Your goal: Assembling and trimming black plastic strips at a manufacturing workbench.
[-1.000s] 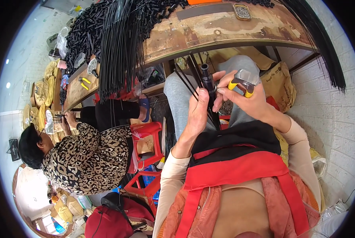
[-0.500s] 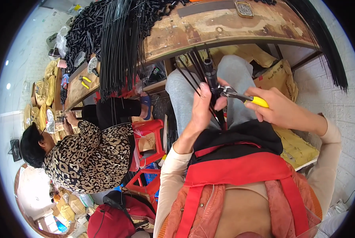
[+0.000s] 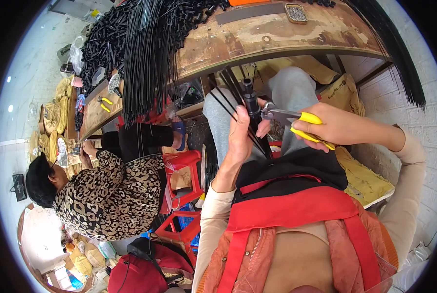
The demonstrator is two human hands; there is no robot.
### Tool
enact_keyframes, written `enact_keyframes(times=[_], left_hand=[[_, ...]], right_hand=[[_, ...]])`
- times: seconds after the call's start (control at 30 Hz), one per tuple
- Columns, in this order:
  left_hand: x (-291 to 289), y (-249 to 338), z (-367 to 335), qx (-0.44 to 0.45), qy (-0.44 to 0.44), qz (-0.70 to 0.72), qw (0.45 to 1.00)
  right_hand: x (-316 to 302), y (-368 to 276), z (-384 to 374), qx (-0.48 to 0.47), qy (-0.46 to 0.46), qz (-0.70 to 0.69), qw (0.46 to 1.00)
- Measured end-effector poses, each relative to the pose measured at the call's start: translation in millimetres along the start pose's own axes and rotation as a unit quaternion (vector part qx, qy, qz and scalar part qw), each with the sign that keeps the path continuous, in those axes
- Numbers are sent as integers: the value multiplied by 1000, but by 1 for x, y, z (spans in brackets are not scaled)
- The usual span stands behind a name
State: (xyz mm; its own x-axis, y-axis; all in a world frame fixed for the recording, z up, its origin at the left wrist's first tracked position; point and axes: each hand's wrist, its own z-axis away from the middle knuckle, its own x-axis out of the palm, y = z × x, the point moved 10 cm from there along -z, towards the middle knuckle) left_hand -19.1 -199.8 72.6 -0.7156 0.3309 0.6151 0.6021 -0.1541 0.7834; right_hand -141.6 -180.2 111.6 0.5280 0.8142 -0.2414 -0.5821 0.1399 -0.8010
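Note:
My left hand is wrapped round a black tubular fitting with several thin black rods fanning out beside it, held upright over my lap. In my right hand is a pair of pliers with yellow handles, which stand spread apart in my grip. The metal jaws of the pliers reach the fitting's side near my left fingers. What lies between the jaws is too small to make out.
A worn wooden bench runs across the front, with a small tray of metal bits, a heap of black tubes and a hanging rod bundle. Other pliers lie at left. A co-worker sits nearby beside red stools.
The handles of the pliers have spread apart in my right hand. My left hand has shifted slightly left and down with the fitting and rods, and the jaws have moved left too.

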Motion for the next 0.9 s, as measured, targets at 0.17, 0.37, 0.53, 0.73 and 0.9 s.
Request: enact_keyframes(times=[0.17,0.37,0.53,0.73,0.9], left_hand=[[2,8,-2,18,-35,-14,999],[10,-1,-14,-21,-72,-47,996],[7,-5,-27,-19,-41,-39,998],[-18,-14,-48,-57,-18,-12,998],[-30,-22,-77,-74,7,-43,996]], right_hand=[[-4,-8,4,-44,55,15,997],[-33,-27,18,52,38,158,985],[-46,-30,1,-25,52,213,975],[-55,-10,-28,-34,80,216,972],[-85,7,-38,-123,228,232,938]])
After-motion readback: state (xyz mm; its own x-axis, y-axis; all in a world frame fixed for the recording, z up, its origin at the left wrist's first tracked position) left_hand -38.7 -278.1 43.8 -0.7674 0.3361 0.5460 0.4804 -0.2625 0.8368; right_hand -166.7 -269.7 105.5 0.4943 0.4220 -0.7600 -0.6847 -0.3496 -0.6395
